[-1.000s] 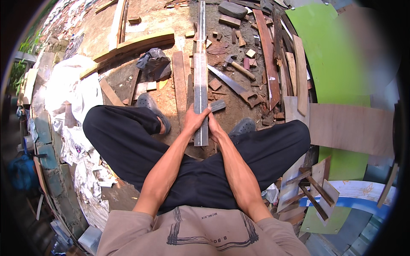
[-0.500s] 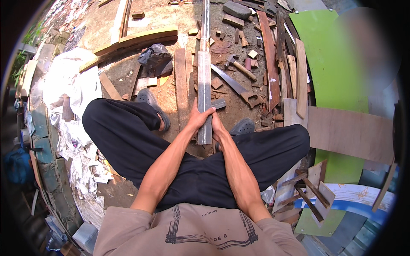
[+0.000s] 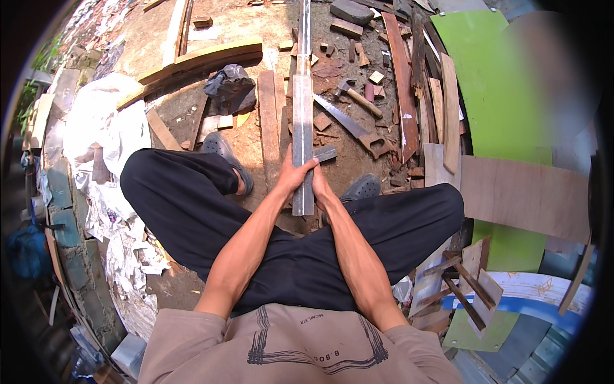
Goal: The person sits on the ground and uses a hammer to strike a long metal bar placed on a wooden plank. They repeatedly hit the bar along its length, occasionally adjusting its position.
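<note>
So the long grey board (image 3: 303,121) is right in the middle, between the knees, pointing straight away from the body. The left hand (image 3: 295,176) has a wrapped grip on its left edge and the right hand (image 3: 322,185) clasps the right edge, both near the close end. Can't tell if the ground takes any of the weight.

Looks stiff and fairly solid to me, probably nose-heavy held that far back, and not fragile. Smooth-ish face might slide a bit, so I'd take it by both edges, maybe further up for balance.

One short grey piece (image 3: 326,154) pokes out at the right just above the right hand; can't tell if it's attached or held. One narrow strip (image 3: 306,38) runs on from the far end, joint unclear.

Further out: one saw (image 3: 344,117) and one hammer (image 3: 364,104) off to the right, two grey shoes (image 3: 364,187) on the feet, one dark plastic bag (image 3: 231,86) left, one dark stone (image 3: 352,11) up top. Wood scraps are too jumbled for an honest count.
</note>
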`<state>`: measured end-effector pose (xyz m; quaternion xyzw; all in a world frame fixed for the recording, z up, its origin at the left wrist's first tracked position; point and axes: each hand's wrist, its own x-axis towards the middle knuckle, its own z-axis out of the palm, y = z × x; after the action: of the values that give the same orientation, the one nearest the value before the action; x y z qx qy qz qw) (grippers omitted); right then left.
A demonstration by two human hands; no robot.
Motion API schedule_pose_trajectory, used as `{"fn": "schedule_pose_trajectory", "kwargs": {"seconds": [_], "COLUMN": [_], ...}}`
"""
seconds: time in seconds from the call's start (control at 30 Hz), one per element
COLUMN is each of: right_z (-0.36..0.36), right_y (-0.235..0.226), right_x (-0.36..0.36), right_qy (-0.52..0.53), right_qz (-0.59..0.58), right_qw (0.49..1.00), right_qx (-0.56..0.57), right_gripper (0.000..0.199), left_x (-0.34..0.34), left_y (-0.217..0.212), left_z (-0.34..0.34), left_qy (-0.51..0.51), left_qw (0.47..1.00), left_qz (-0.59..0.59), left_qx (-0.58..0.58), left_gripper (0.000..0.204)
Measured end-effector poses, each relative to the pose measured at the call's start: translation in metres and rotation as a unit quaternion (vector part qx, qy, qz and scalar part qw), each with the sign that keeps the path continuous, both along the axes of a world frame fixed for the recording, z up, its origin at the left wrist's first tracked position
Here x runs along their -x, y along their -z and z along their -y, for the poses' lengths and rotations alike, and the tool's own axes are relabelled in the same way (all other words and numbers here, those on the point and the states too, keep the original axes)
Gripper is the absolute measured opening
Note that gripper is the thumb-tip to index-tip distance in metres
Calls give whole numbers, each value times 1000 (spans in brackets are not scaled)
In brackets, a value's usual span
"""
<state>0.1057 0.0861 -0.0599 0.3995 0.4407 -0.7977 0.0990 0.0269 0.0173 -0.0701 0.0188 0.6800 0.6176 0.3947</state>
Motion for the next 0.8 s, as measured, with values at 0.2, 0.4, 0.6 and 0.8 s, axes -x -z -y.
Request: {"fn": "schedule_pose_trajectory", "kwargs": {"seconds": [0.2,0.4,0.6,0.8], "right_z": [-6,-7,-5,-3], "right_y": [1,-9,6,8], "right_x": [-1,2,2,5], "right_qy": [-27,-47,-25,-27], "right_qz": [-7,5,4,-1], "right_qw": [1000,998,1000,999], "right_qx": [9,31,-7,-19], "right_gripper": [87,88,82,84], "left_x": [4,6,7,8], "left_y": [-13,-13,-10,-8], "left_z": [-3,-3,-4,-3], "left_qy": [18,26,24,23], "left_qw": [1000,999,1000,999], "left_qz": [12,14,11,17], "left_qx": [13,14,8,14], "left_gripper": [83,88,91,91]}}
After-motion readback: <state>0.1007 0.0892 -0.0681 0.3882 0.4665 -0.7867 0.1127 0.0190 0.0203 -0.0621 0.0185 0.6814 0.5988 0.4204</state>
